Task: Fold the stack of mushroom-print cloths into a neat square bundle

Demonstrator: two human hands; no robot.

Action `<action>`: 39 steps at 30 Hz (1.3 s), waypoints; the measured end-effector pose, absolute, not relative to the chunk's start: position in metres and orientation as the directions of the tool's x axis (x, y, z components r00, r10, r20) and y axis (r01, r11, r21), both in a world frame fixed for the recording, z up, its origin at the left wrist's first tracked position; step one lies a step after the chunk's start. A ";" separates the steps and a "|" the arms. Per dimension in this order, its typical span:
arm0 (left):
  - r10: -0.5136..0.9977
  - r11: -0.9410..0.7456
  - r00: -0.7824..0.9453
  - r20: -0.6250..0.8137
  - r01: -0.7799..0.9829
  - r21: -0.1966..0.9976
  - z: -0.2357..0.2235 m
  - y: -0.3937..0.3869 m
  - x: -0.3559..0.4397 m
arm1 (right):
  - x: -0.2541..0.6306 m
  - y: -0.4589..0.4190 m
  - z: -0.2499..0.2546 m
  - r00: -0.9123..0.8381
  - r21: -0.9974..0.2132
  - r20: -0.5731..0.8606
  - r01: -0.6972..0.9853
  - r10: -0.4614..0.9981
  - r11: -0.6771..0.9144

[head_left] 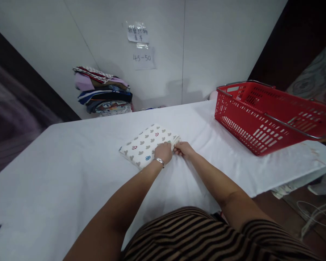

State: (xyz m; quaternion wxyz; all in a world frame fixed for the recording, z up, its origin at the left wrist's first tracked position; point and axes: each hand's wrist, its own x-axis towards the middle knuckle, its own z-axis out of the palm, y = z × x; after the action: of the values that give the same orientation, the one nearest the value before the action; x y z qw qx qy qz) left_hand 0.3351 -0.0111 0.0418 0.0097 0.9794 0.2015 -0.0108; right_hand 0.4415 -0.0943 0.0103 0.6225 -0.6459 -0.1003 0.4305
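Note:
A folded white cloth with a print of grey, red and blue mouse-head shapes lies flat on the white-covered table. My left hand, with a silver band at the wrist, is closed at the cloth's right side near the edge. Close beside it, my right hand pinches the cloth's right-hand edge between thumb and fingers. The layers at that edge look slightly lifted. The fingertips of my left hand are partly hidden behind the hand itself.
A red plastic basket with metal handles stands at the table's right. Behind the table's back left edge rises a stack of folded clothes. Paper notes are taped to the wall. White cables lie at lower right.

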 end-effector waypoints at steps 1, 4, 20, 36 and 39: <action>0.393 -0.919 0.919 -0.015 0.393 0.020 0.042 -0.012 0.335 | 0.442 -0.094 0.010 0.609 -0.892 -0.427 -0.406 0.668 -0.200; 0.383 -0.923 0.924 -0.005 0.383 0.016 0.043 -0.013 0.334 | 0.442 -0.095 0.009 0.606 -0.895 -0.414 -0.406 0.679 -0.184; 0.479 -0.877 0.878 -0.009 0.479 0.049 0.045 -0.005 0.336 | 0.446 -0.100 0.007 0.606 -0.869 -0.466 -0.449 0.645 -0.206; 0.405 -0.912 0.914 0.027 0.406 -0.053 0.034 -0.015 0.335 | 0.452 -0.088 0.012 0.674 -0.876 -0.419 -0.476 0.609 -0.076; 0.404 -0.913 0.914 0.022 0.405 -0.052 0.034 -0.016 0.335 | 0.458 -0.084 0.016 0.685 -0.886 -0.437 -0.438 0.583 -0.150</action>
State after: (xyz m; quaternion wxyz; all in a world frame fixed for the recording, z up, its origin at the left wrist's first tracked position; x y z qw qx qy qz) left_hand 0.3353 -0.0162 0.0335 -0.0277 0.9780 0.2069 0.0054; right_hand 0.4578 -0.0841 0.0161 0.6497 -0.6483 -0.0560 0.3931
